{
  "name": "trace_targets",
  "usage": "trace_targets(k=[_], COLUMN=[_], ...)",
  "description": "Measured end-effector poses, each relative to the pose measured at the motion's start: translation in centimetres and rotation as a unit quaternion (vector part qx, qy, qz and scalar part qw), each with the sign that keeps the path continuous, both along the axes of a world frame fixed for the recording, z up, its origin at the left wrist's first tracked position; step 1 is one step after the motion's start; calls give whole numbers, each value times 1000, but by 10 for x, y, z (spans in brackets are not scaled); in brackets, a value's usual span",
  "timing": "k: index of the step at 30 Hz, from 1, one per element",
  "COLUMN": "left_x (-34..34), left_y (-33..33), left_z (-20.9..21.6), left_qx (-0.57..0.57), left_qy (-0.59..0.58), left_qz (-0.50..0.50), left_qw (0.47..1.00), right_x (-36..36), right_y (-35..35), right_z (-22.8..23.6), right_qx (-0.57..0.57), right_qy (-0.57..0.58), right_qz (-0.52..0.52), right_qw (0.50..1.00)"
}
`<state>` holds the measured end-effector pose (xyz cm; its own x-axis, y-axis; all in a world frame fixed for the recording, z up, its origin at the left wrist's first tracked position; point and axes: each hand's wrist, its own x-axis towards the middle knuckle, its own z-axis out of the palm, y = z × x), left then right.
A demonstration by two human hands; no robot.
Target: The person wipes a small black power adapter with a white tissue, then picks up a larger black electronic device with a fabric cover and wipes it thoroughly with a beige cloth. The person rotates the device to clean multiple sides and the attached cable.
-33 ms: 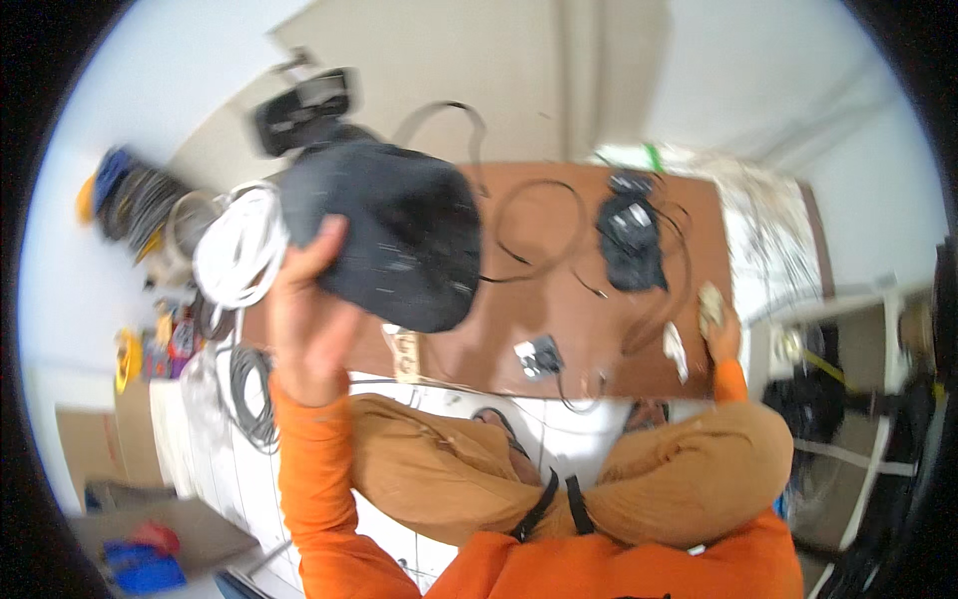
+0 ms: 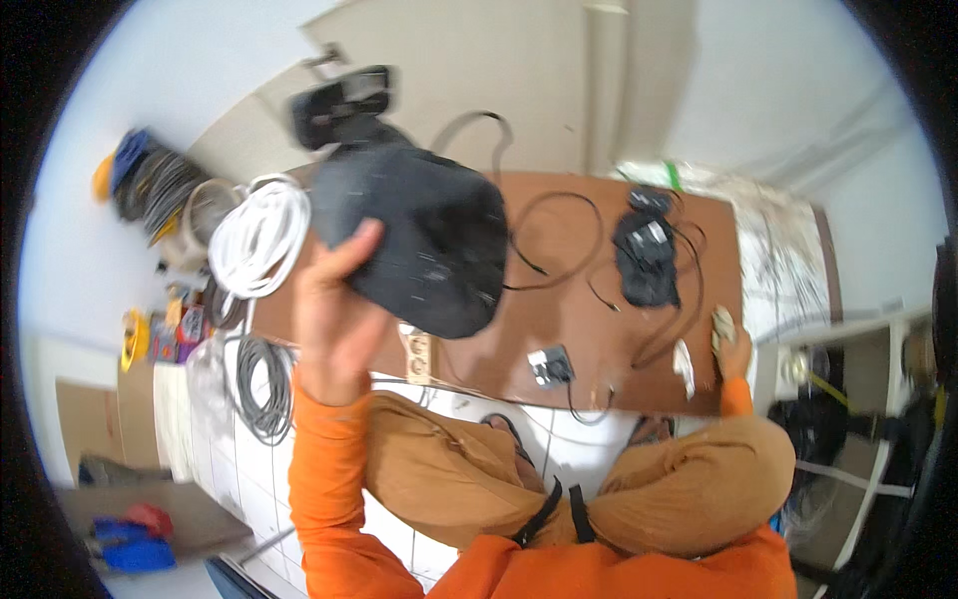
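My left hand (image 2: pixel 344 324) grips a black cap (image 2: pixel 439 250) by its near left edge, thumb on top, and holds it up over the left part of the brown table. A black boxy device (image 2: pixel 344 105) is joined to the cap's far side, somewhat blurred. From behind the cap a black cable (image 2: pixel 599 225) loops onto the tabletop. My right hand (image 2: pixel 736 354) is at the table's right edge, its fingers closed around a crumpled pale cloth (image 2: pixel 723 324). A second black cap (image 2: pixel 647 260), with a device and cables, lies on the table nearer that hand.
On the brown table (image 2: pixel 479 369) are a wooden-looking socket strip (image 2: pixel 419 357), a small black box (image 2: pixel 551 367) with a cable and a white scrap (image 2: pixel 684 367). Coiled white cable (image 2: pixel 259 240) and grey cable (image 2: pixel 263 389) are at left. An open shelf (image 2: pixel 848 399) stands at right.
The whole view has shifted slightly, so things appear a little further right and lower. Both hands keep their holds; the cap stays raised over the table.
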<state>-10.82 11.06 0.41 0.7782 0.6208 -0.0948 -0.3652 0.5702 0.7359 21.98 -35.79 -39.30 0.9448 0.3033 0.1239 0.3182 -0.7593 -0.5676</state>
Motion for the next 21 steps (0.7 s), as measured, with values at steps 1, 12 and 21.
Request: trace_targets(k=[1, 12, 21], left_x=[-7, -11, -7], left_y=[-3, -59, -53], left_z=[-2, 0, -17], left_qx=[6, 22, 48], left_qy=[35, -70, -224], left_qz=[12, 16, 9], left_qw=[999, 997, 973], right_x=[5, -1, -111], right_y=[6, 167, 295], right_z=[7, 385, 471], right_qx=[77, 304, 198], right_qy=[48, 74, -136], right_qz=[-30, 276, 597], right_qw=[995, 909, 765])
